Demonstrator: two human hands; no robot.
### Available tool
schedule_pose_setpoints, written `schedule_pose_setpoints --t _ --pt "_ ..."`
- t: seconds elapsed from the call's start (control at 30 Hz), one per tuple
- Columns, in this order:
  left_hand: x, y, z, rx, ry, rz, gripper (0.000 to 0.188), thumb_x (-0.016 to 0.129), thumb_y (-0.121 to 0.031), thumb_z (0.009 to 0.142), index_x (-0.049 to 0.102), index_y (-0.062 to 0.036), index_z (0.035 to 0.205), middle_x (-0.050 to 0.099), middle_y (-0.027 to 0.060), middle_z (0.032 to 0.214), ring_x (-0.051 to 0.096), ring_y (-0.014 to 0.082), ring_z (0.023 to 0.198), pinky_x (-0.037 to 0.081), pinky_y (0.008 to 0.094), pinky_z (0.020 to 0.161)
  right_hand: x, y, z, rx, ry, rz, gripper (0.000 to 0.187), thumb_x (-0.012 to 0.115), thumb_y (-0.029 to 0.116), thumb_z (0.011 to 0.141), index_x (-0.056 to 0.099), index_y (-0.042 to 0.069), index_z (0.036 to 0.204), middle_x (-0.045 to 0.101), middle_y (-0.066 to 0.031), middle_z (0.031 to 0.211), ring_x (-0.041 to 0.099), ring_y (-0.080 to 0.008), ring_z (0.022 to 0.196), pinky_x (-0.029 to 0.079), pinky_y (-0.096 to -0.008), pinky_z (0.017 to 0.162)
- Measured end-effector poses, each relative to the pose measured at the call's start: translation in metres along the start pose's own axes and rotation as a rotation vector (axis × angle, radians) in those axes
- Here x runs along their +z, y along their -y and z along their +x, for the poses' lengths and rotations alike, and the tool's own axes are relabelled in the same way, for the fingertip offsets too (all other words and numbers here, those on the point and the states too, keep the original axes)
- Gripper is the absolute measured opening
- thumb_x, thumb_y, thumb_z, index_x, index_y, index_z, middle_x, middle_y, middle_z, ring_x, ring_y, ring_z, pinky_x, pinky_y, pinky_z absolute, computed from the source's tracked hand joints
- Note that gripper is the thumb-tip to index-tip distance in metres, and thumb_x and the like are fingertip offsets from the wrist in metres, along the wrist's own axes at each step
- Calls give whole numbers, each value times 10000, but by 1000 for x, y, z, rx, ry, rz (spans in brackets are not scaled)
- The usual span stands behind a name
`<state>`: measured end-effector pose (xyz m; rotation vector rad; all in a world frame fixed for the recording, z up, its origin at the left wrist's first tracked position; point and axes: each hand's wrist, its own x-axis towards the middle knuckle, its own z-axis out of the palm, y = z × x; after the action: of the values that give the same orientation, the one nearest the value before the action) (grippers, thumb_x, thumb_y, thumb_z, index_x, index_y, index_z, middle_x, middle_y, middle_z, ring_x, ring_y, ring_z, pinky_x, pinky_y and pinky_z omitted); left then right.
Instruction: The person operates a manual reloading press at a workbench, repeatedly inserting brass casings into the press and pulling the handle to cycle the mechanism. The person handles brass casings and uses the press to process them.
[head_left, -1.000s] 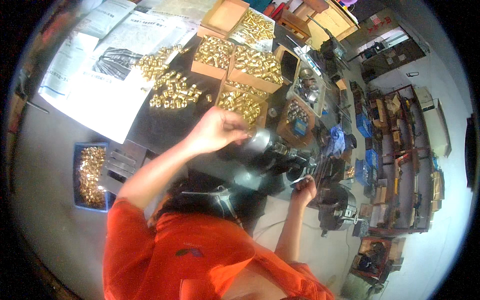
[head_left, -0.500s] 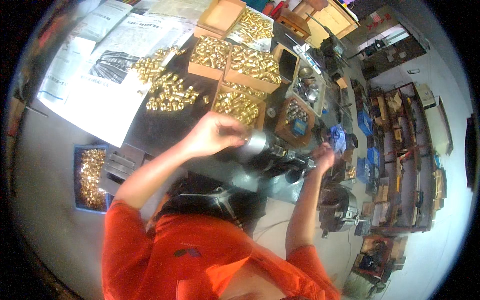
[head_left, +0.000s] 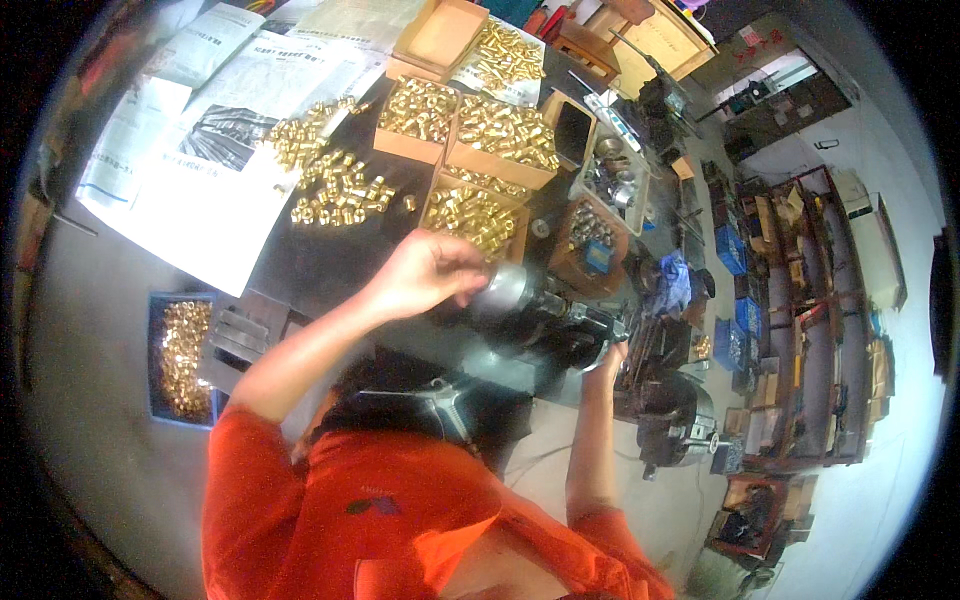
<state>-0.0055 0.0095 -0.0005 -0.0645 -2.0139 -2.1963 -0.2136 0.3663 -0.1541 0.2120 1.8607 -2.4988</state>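
Left hand (head_left: 427, 273) at silver cylindrical metal chuck (head_left: 505, 287): likely stiff, slick; hold by rim. Right hand (head_left: 615, 358) farther right. Either grip: cannot tell.

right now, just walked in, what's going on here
A person in an orange shirt is working at a lathe-like bench machine. The left hand has its fingertips at the machine's cylindrical metal head; whatever they may pinch is unclear. The right hand, partly hidden, is at the machine's other end. Brass fittings lie loose on the bench, fill open cardboard boxes and sit in a blue bin.
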Motion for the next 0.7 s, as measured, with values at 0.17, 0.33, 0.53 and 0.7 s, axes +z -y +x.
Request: schedule_pose_setpoints --t 0.17,0.33,0.53,0.7 --pt "-1 -3 -2 -34 -48 147 116 600 -97 802 602 17 823 598 55 660 568 89 545 456 234 506 75 59 4 -299 4 -311 149 539 159 771 619 36 749 502 -23 616 488 -140 539 383 -274 452" --pt "-2 0 -3 4 -61 -57 134 592 -91 807 577 31 861 596 67 708 571 114 575 464 237 521 99 129 -78 -335 34 194 173 421 141 826 511 29 730 316 38 527 265 -52 430 204 -188 376" --pt "-6 -1 -3 -54 -33 -186 158 594 -104 801 557 46 833 589 91 694 576 150 574 481 257 529 50 95 -129 -106 14 270 190 430 170 823 463 77 660 289 35 513 243 -58 405 190 -203 356" --pt "-8 0 1 -66 -30 -191 175 607 -116 791 567 47 841 589 95 683 574 154 560 481 259 511 55 33 -56 -25 -221 66 144 549 160 751 590 22 762 541 -20 657 501 -150 557 392 -266 478"
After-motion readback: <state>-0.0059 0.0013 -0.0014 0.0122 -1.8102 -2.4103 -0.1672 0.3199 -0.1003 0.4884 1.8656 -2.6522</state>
